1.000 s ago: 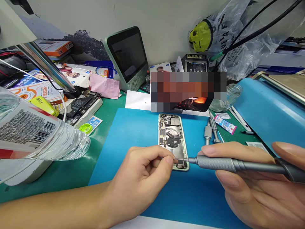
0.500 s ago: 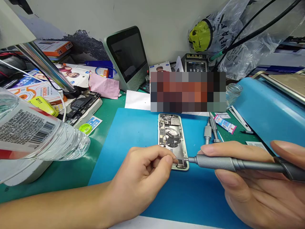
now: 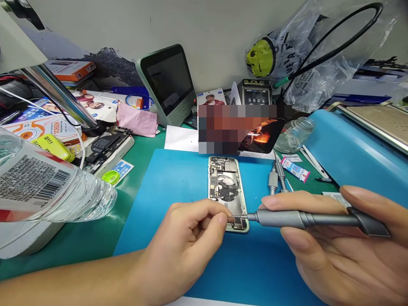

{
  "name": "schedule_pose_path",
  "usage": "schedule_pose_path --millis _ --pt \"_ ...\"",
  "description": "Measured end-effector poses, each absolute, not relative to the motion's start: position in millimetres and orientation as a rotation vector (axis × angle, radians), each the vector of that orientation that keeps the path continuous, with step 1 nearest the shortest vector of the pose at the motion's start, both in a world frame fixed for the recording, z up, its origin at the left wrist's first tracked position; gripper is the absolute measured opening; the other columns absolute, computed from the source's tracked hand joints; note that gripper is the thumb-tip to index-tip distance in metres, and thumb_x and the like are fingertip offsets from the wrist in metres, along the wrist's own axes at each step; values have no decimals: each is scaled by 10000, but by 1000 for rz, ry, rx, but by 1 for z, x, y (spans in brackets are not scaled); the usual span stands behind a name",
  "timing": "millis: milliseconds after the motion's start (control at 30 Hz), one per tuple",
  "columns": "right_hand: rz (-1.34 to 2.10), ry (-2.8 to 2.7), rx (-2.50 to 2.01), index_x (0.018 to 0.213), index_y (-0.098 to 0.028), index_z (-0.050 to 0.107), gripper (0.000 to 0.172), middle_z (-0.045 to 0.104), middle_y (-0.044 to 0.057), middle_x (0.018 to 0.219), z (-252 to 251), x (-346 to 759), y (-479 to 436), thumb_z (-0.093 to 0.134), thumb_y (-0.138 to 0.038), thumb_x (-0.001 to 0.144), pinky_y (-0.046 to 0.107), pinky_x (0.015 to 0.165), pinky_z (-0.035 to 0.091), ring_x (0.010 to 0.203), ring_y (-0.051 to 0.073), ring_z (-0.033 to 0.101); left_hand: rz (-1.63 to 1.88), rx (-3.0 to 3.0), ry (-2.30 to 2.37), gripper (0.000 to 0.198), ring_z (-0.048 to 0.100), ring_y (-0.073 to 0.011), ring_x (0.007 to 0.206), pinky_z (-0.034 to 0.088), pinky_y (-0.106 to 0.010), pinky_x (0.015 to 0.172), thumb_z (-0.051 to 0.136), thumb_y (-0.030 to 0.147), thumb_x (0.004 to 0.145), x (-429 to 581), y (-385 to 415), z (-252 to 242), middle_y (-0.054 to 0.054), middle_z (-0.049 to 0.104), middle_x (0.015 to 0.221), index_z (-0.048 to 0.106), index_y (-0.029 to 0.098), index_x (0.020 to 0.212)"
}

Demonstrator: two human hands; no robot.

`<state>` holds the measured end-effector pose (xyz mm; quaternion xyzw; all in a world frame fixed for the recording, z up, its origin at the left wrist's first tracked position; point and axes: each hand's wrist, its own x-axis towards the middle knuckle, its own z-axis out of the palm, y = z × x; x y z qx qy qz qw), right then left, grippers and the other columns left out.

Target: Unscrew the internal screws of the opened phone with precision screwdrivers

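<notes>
In the head view, my right hand [image 3: 331, 238] holds a grey precision screwdriver [image 3: 280, 217] level between thumb and fingers, its thin bit pointing left. My left hand [image 3: 194, 238] is closed, thumb and forefinger pinched at the tip of that bit; anything small between them is hidden. Beneath the bit lies an opened phone [image 3: 234, 205], its battery space bare metal and its boards exposed. My left fingers cover part of its lower end. The phone rests on a blue mat [image 3: 168, 178].
A water bottle [image 3: 57, 182] leans in at the left. Behind it lies another opened phone [image 3: 103, 146]. Two more screwdrivers [image 3: 273, 180] lie right of the phone. A smart display [image 3: 168, 85], a glass jar [image 3: 295, 134] and a lamp post [image 3: 63, 97] stand farther back.
The camera view has shifted slightly, so the scene sits a little lower and farther left. Both hands keep the same pose at the screwdriver, its bit still at my left fingertips.
</notes>
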<state>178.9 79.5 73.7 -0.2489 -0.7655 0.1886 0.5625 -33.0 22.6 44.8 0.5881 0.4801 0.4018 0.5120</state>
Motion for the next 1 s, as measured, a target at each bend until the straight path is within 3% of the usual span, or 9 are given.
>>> schedule_pose_path --millis 100,367,667,767,1000 --pt "397 -1993 -562 1464 -299 479 876 815 -4 1000 76 182 80 698 84 707 381 634 710 658 214 781 975 1417 1152 306 404 -105 609 320 -223 543 488 373 1033 -33 24 45 14 508 683 682 177 900" --pt "396 -2004 -657 1510 -317 390 802 808 25 1011 70 187 75 644 14 825 397 616 701 705 216 782 1001 1432 1152 292 440 -109 638 337 -219 558 496 355 1028 -32 24 45 5 555 715 707 183 923" --pt "392 -1981 -634 1497 -301 420 781 809 24 1005 70 188 75 647 18 821 403 629 706 752 230 793 1004 1398 1153 292 452 -106 622 335 -212 530 505 360 1028 -32 24 47 7 589 711 759 222 982" --pt "361 -1998 -646 1531 -321 358 856 808 19 1020 69 190 75 662 26 809 405 642 709 758 231 793 1010 1376 1161 285 478 -110 643 333 -209 520 510 357 1025 -33 23 48 -4 626 756 761 225 1003" --pt "373 -2023 -688 1510 -306 401 841 809 22 1002 76 187 74 672 44 795 391 647 710 739 223 792 1010 1391 1177 275 422 -98 595 314 -205 509 529 368 1013 -33 23 46 18 540 660 756 219 972"
